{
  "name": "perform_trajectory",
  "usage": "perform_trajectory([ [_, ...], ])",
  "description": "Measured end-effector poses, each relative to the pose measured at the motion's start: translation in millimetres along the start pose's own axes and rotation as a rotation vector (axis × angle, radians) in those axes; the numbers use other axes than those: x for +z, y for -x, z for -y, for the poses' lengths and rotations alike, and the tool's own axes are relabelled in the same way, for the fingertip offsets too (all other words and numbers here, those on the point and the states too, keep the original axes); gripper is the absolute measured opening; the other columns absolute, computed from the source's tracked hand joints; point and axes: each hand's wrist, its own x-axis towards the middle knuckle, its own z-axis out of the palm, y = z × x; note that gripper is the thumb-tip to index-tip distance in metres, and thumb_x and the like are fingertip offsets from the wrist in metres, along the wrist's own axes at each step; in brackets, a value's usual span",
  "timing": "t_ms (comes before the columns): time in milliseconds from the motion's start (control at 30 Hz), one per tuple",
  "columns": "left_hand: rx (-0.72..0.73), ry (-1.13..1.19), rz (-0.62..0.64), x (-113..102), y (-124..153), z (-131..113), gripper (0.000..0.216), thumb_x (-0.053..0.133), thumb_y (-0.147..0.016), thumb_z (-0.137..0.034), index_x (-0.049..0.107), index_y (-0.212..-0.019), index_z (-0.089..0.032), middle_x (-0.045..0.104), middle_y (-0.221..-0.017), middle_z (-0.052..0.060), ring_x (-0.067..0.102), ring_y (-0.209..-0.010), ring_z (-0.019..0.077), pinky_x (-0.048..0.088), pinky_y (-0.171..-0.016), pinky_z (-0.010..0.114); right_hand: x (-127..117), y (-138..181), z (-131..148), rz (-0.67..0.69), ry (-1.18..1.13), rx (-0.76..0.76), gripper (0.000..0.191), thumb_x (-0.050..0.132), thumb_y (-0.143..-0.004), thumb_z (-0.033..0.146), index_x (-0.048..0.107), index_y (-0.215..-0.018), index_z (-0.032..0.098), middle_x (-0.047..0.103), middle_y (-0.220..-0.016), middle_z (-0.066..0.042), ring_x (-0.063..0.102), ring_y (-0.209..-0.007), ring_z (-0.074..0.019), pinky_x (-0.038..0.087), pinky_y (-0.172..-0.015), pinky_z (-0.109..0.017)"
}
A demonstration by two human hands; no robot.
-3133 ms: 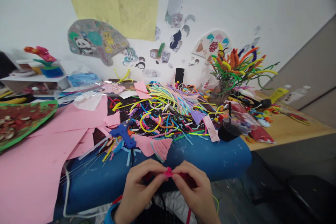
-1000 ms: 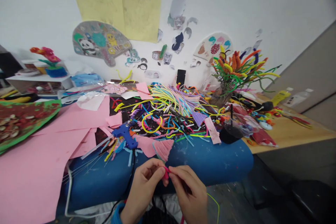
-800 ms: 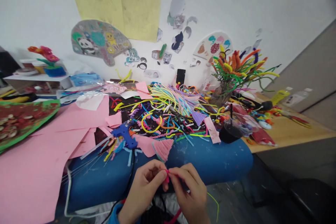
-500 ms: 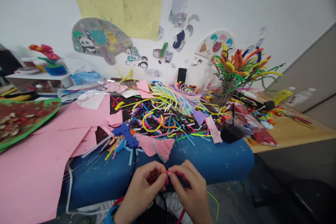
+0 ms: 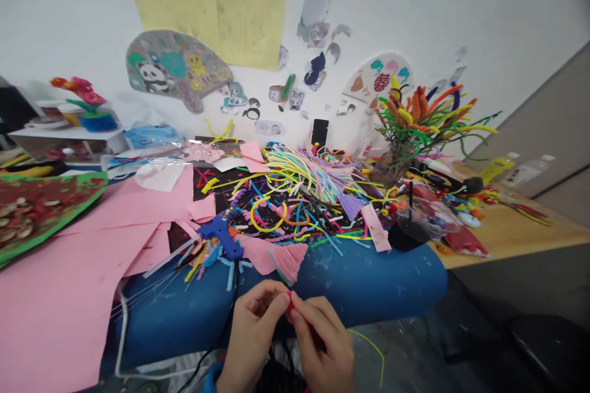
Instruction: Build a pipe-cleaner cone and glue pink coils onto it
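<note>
Close to the table's front edge, my left hand [image 5: 259, 325] pinches a bright red-pink pipe cleaner [image 5: 290, 301] between thumb and fingers. My right hand [image 5: 322, 338] meets it there, its thumb and forefinger closed on the same piece. Only a small bit of the pipe cleaner shows between the fingertips; the rest is hidden by the hands. Just beyond them lies a pink cone-like piece of pipe cleaners [image 5: 289, 261]. Left of that, a blue glue gun [image 5: 222, 234] rests on the table.
Pink sheets [image 5: 69, 295] cover the left side. Loose pipe cleaners [image 5: 304, 175] heap up in the middle. At the right stand a dark drink cup [image 5: 408, 232] and a vase of pipe-cleaner flowers [image 5: 391, 163]. A white cable [image 5: 123, 331] hangs over the blue table edge [image 5: 369, 288].
My right hand has moved slightly left and turned, its fingers folding closer against my left hand. Less of the red-pink pipe cleaner shows now.
</note>
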Motion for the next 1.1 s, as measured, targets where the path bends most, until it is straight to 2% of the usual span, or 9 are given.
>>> perform_trajectory([
  [167,0.012,0.002,-0.048,-2.1,1.3,3.6,0.01,0.074,-0.071,-0.026,0.071,-0.067,-0.017,0.069,-0.066,0.001,0.061,-0.064,0.0143,0.05,-0.063,0.021,2.6,1.5,0.6,-0.037,0.032,-0.004,0.036,0.06,-0.087,0.006,0.071,-0.116,0.024,0.068,-0.083,-0.004,0.067,-0.071,-0.0135,0.056,-0.063,-0.021],
  [333,0.019,0.014,-0.062,-3.2,3.8,6.2,0.011,0.075,-0.071,-0.026,0.072,-0.066,-0.017,0.07,-0.065,0.002,0.064,-0.064,0.0163,0.052,-0.064,0.023,2.6,2.2,2.1,-0.191,0.028,0.114,0.019,0.067,-0.084,0.013,0.076,-0.096,0.024,0.069,-0.079,-0.003,0.067,-0.068,-0.0147,0.055,-0.059,-0.021],
  [533,0.04,-0.073,0.012,-5.6,3.7,-1.5,0.009,0.077,-0.07,-0.027,0.075,-0.066,-0.019,0.072,-0.062,0.002,0.066,-0.06,0.0168,0.054,-0.062,0.023,2.0,2.6,5.1,-0.179,0.023,0.146,0.017,0.065,-0.085,0.011,0.076,-0.091,0.023,0.069,-0.078,-0.003,0.065,-0.068,-0.0145,0.053,-0.059,-0.021],
  [733,0.074,-0.254,0.133,-15.6,3.1,-8.6,0.012,0.073,-0.076,-0.028,0.077,-0.071,-0.018,0.075,-0.071,0.006,0.069,-0.068,0.0189,0.055,-0.066,0.024,-3.0,2.3,4.8,-0.11,0.05,0.103,0.018,0.061,-0.088,0.01,0.074,-0.092,0.022,0.069,-0.079,-0.003,0.066,-0.069,-0.0146,0.053,-0.06,-0.021],
  [833,0.075,-0.285,0.157,-17.1,1.4,-10.5,0.014,0.071,-0.078,-0.027,0.076,-0.069,-0.017,0.074,-0.069,0.005,0.068,-0.065,0.0178,0.053,-0.064,0.023,-5.6,1.1,4.1,-0.053,0.096,0.034,0.018,0.06,-0.088,0.008,0.072,-0.094,0.021,0.068,-0.08,-0.003,0.067,-0.068,-0.0134,0.054,-0.061,-0.02],
  [1000,0.02,-0.134,0.118,-13.7,-3.6,-11.6,0.017,0.072,-0.076,-0.024,0.069,-0.061,-0.017,0.066,-0.053,0.0,0.061,-0.051,0.0129,0.049,-0.056,0.021,-2.6,-0.7,2.0,-0.039,0.209,-0.144,0.021,0.059,-0.085,0.001,0.068,-0.096,0.017,0.069,-0.079,-0.006,0.067,-0.068,-0.0148,0.055,-0.064,-0.022],
  [1100,-0.021,-0.013,0.129,-11.9,-3.7,-6.3,0.014,0.075,-0.074,-0.023,0.07,-0.063,-0.017,0.066,-0.054,-0.001,0.06,-0.052,0.0118,0.048,-0.056,0.02,0.7,-1.5,1.7,-0.092,0.164,-0.092,0.017,0.06,-0.085,0.004,0.069,-0.091,0.018,0.067,-0.074,-0.004,0.064,-0.064,-0.0137,0.052,-0.059,-0.022],
])
